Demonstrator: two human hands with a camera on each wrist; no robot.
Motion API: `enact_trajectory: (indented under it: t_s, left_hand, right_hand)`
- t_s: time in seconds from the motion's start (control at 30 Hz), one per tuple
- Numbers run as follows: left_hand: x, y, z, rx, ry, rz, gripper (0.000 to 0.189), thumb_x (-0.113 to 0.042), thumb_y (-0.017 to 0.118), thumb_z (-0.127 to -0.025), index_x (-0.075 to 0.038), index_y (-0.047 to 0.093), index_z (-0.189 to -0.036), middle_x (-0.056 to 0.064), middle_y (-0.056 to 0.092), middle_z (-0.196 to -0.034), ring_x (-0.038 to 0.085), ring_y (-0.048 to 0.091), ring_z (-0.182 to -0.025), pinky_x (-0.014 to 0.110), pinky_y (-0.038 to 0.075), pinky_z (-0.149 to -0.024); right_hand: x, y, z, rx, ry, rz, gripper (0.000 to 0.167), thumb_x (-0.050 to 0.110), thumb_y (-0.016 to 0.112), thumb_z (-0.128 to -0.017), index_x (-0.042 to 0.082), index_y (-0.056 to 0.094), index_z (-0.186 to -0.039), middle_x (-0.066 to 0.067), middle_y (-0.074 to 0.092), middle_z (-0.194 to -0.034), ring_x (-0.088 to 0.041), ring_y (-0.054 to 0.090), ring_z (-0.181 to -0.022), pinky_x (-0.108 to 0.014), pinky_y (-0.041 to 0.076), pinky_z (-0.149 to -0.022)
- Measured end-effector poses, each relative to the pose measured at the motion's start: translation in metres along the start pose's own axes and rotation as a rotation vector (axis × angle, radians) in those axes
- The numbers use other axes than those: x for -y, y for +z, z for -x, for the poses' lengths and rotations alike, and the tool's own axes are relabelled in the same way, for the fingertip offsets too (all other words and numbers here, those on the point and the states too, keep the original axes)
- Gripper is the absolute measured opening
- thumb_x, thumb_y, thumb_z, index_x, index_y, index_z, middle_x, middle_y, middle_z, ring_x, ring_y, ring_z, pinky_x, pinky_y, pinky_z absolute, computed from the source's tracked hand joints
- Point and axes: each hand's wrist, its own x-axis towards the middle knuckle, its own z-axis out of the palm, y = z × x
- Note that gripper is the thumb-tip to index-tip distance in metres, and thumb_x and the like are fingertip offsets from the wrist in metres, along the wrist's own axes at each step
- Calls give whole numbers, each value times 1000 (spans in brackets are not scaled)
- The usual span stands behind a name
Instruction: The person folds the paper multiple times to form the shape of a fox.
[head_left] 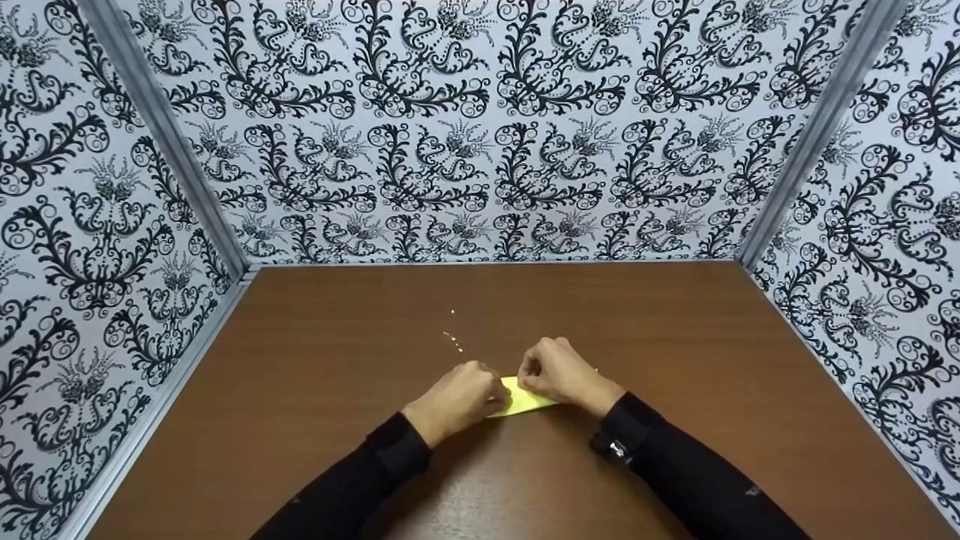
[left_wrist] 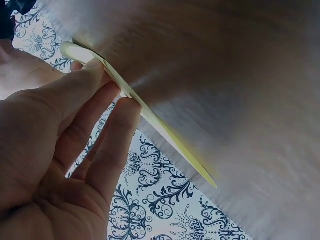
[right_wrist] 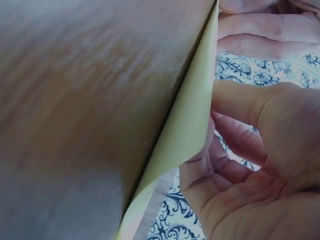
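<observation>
A yellow sheet of paper [head_left: 525, 399] lies low on the brown table between both hands. My left hand [head_left: 459, 397] pinches its left part; in the left wrist view the thumb and fingertips meet at the paper's edge. On the other side, my right hand [head_left: 564, 375] holds the paper by its edge with thumb and curled fingers. Seen from the right wrist, the paper [right_wrist: 187, 120] bends up from the tabletop, with one side curving over. How many layers it has I cannot tell.
Several tiny white specks [head_left: 454, 341] run in a line on the table [head_left: 337, 315] beyond the left hand. Patterned black-and-white walls [head_left: 480, 165] with grey metal corner posts [head_left: 176, 150] enclose the table at the back and both sides.
</observation>
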Motion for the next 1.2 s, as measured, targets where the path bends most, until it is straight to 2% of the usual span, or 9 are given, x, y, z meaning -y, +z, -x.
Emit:
enact_trajectory:
  t_s: [0.2, 0.47, 0.63, 0.77, 0.9, 1.2]
  left_hand:
    - [0, 1, 1, -2, -26, -9, 24, -3, 88, -102, -12, 80, -82, 0, 78, -81, 7, 67, -77, 21, 57, -73]
    - [0, 1, 0, -15, -44, 34, 14, -6, 94, -97, -12, 86, -87, -1, 85, -86, 12, 78, -83, 23, 64, -75]
    - [1, 1, 0, -9, -55, 8, 20, -2, 93, -95, -12, 82, -82, 0, 80, -81, 10, 69, -77, 25, 60, -71]
    - [0, 0, 0, -8, -80, 9, 16, -6, 96, -95, -12, 84, -86, 1, 83, -84, 12, 74, -80, 27, 63, -73]
    - [0, -1, 0, -11, -84, 31, 14, -6, 97, -93, -11, 85, -87, 1, 84, -85, 13, 75, -81, 28, 64, -75]
    - [0, 0, -1, -5, -96, 40, 15, -3, 96, -92, -12, 84, -86, 0, 82, -83, 8, 66, -77, 27, 61, -73]
  right_hand:
    - [6, -8, 3, -15, 17, -20, 9, 3, 89, -87, 12, 91, -86, 4, 85, -78, -1, 62, -67, -22, 55, -67]
    - [16, -19, 13, -38, 0, -27, 8, 3, 92, -89, 10, 90, -86, 2, 85, -79, 0, 62, -68, -21, 52, -64]
    - [21, -15, 20, 8, -13, -23, 11, 3, 94, -92, 10, 89, -86, 3, 85, -81, 0, 65, -71, -21, 56, -67]
    - [21, -8, 24, 34, -39, -15, 14, 4, 96, -90, 13, 87, -82, 5, 83, -79, 2, 65, -71, -22, 58, -70]
    - [19, -3, 25, 34, -46, -19, 16, 6, 97, -88, 14, 87, -79, 6, 82, -77, 3, 64, -70, -22, 58, -71]
    - [17, 3, 25, 30, -42, -42, 17, 10, 100, -89, 16, 88, -77, 6, 83, -74, 5, 62, -66, -21, 56, -66]
